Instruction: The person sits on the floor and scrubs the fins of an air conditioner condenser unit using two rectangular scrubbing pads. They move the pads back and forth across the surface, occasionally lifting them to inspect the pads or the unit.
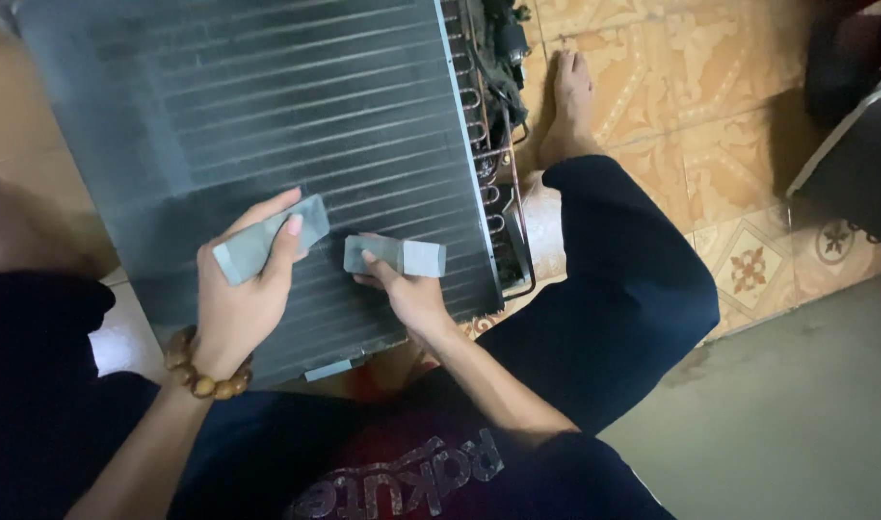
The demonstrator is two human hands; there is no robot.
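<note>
head-worn view, looking steeply down, close range

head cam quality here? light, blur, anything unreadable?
Head view: dim, soft indoor light, no glare. Left hand and right hand each hold a grey strip against the finned coil, and are fairly sharp. Coil's top left is hazy. Left edge and top right corner fall into dark shadow, detail lost. Tiled floor is brighter.
</note>
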